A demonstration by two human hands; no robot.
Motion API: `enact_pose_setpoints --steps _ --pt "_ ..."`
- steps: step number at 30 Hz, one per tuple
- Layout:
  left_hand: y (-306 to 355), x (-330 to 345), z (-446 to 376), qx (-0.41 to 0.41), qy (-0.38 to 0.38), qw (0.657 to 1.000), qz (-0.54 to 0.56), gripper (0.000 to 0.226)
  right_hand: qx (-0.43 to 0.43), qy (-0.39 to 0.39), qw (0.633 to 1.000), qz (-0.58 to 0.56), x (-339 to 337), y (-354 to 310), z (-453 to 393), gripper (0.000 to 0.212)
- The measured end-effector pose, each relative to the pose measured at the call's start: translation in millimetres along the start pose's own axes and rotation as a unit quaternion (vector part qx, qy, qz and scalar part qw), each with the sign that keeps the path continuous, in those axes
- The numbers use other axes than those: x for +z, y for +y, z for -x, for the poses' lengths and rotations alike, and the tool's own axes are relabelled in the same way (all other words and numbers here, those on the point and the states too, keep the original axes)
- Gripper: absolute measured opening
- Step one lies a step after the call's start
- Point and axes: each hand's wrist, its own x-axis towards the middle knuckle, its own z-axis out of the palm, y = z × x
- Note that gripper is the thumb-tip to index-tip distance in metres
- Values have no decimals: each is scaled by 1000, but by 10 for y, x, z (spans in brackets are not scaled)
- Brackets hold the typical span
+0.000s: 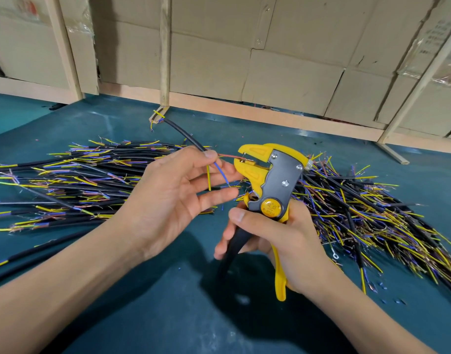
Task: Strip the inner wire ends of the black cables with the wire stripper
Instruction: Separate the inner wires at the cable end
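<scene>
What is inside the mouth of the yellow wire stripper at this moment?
The brown inner wire of the black cable held by the left hand enters the wire stripper. Its tip is hidden inside.

Bright, even light falls from above onto the teal table (152,310), and soft dark shadows pool under the hands toward the viewer. A faint sheen shows on its far part. Straight wooden posts (165,51) behind it lean and bow, wide-angle distortion. Focus is sharp throughout.

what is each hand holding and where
Left hand pinches a black cable near its stripped end; right hand grips the wire stripper by its handles.
</scene>
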Motion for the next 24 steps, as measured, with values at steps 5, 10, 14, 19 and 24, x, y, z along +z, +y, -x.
enact_pose_setpoints --steps 5,10,14,19,24 --pt "3 3 -3 6 -2 1000 -6 16 1 -4 1000 4 6 -11 -3 10" --pt "9 2 -6 15 -8 1000 -19 12 -4 -5 1000 27 -47 -28 0 9" --pt "71 -7 -1 26 -19 996 -83 19 -5 -8 999 45 -86 -24 -10 14" --pt "121 -43 -10 6 -39 993 -110 18 2 -24 999 25 -128 -19 -40 9" --pt "103 -16 14 -22 -57 994 -87 19 5 -48 998 33 -125 -33 -30 10"
